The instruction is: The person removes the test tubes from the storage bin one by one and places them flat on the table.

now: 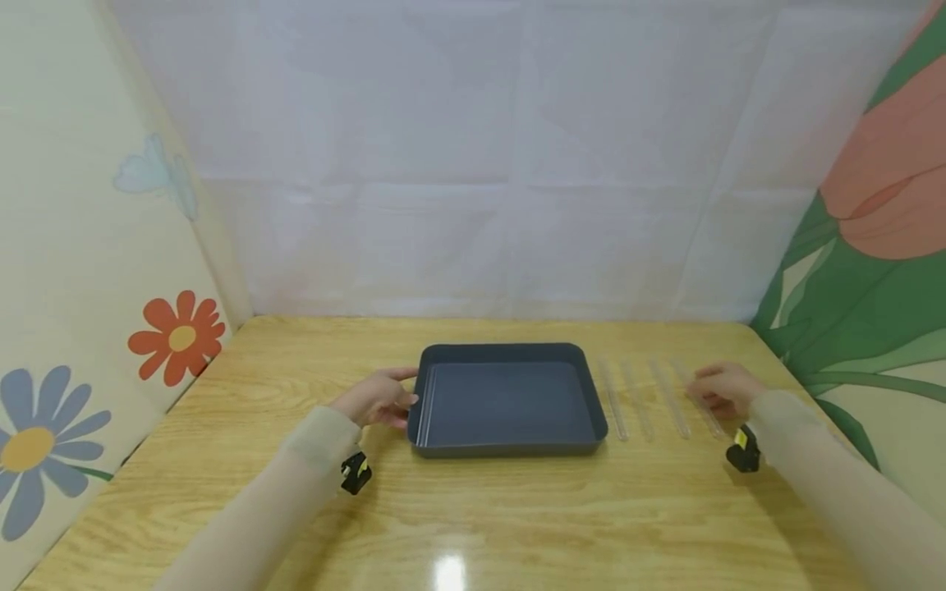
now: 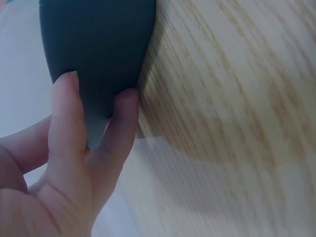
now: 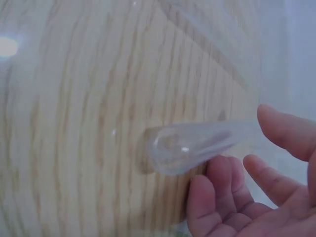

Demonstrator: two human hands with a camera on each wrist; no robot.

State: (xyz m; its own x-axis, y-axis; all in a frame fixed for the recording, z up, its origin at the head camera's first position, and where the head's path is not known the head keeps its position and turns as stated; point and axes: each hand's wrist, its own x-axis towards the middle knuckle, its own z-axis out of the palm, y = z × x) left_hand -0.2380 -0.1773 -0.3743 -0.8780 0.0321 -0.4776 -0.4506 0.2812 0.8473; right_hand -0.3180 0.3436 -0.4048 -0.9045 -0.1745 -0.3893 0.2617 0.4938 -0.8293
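The wood-grain worktop (image 1: 562,525) carries everything. Near its middle sits the dark tray (image 1: 510,449), probably stiff, fairly light and prone to slide if pushed; its raised end walls look like the surest hold. The left hand (image 1: 379,398) grips the left one, thumb near the rim and a finger low by the base. The right hand (image 1: 726,387) is loose, thumb and fingers parted about the rightmost tube (image 3: 197,145) — whether they touch it I cannot tell. Four clear tubes (image 1: 671,402) lie side by side on the worktop, right of the tray; pale lines along its left inner side may be more, too faint to be sure. Each tube should be light, stiff and slick, apt to roll and perhaps brittle — best pinched gently across mid-length, rather than at the rounded near end.
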